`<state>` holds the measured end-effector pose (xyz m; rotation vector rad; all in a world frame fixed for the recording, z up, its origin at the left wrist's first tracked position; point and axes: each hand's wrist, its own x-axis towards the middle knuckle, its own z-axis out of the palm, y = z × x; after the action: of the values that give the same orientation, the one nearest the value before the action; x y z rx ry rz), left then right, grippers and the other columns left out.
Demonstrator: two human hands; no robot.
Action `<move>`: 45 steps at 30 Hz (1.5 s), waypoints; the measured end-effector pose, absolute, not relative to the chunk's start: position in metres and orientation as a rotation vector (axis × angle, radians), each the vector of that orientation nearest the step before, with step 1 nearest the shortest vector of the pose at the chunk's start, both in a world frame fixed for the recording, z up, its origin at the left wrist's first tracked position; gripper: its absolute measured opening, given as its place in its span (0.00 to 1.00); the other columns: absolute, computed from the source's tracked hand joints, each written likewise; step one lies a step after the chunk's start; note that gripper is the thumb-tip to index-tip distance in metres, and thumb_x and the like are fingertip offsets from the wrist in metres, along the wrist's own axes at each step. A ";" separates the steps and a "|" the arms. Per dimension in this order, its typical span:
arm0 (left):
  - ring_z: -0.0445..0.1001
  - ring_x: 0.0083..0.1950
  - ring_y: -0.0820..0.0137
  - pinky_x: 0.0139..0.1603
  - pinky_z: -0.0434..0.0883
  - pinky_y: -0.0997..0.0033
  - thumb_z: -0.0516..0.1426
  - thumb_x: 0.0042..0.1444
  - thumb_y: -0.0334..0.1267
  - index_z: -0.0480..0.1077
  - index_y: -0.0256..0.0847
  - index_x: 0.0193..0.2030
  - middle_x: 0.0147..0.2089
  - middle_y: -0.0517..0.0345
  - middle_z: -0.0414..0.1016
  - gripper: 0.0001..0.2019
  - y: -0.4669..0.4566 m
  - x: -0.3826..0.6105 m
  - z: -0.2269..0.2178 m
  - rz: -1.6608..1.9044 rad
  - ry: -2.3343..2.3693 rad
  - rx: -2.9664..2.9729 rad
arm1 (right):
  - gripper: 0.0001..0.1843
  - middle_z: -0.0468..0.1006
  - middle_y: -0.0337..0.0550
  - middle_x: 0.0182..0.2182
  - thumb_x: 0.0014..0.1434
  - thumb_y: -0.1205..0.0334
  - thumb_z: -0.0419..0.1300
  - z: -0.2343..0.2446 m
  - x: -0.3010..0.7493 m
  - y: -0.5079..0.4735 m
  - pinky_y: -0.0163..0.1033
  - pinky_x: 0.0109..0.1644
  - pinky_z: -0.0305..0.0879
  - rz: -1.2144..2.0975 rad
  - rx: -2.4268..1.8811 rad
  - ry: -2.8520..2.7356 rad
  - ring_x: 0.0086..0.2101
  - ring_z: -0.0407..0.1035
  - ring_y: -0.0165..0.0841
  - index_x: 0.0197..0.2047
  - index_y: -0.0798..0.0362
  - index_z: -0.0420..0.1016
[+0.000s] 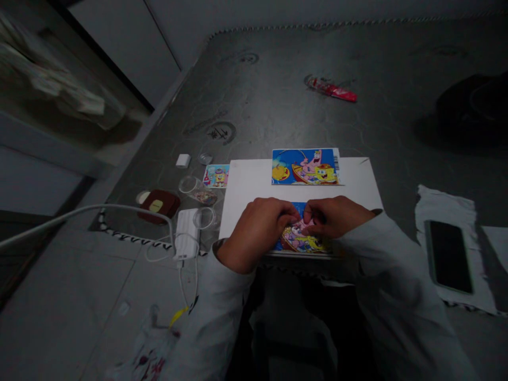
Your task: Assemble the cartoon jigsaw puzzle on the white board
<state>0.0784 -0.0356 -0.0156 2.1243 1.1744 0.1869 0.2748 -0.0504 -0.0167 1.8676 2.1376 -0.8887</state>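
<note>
My left hand [260, 230] and my right hand [335, 216] meet over a colourful cartoon picture [304, 244], which looks like a jigsaw puzzle. The fingers of both hands are bent and closed near its middle, touching or just above its surface. Anything between the fingertips is too small or hidden to make out. Beneath the picture lies a white board [250, 177]. Farther back on that board, a printed card [305, 166] shows a similar cartoon scene. My hands cover the upper part of the near picture.
Left of the board are clear plastic cups [204, 218], one holding small pieces, a smaller cartoon card [216, 175], a brown case [159, 206] and a white power bank [187, 233] with cables. A phone [449, 256] rests on paper at right. A red wrapper [333, 90] lies far back.
</note>
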 end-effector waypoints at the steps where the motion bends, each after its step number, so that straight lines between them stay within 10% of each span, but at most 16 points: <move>1: 0.82 0.48 0.61 0.50 0.70 0.62 0.60 0.67 0.36 0.83 0.45 0.45 0.46 0.57 0.87 0.08 -0.036 0.078 -0.016 0.197 1.178 2.129 | 0.09 0.80 0.35 0.27 0.55 0.57 0.71 -0.017 0.275 -0.050 0.37 0.33 0.61 -0.894 1.866 2.135 0.29 0.74 0.32 0.37 0.47 0.77; 45: 0.81 0.48 0.64 0.46 0.70 0.66 0.56 0.71 0.37 0.78 0.48 0.50 0.46 0.60 0.84 0.09 -0.031 0.083 -0.027 0.212 1.021 2.346 | 0.09 0.80 0.36 0.27 0.55 0.55 0.71 -0.015 0.274 -0.052 0.38 0.34 0.59 -0.879 1.867 2.117 0.29 0.73 0.34 0.36 0.47 0.77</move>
<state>0.0828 -0.0310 -0.0272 2.3460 1.0210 0.2124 0.2740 -0.0517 -0.0151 1.8675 2.1173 -0.8794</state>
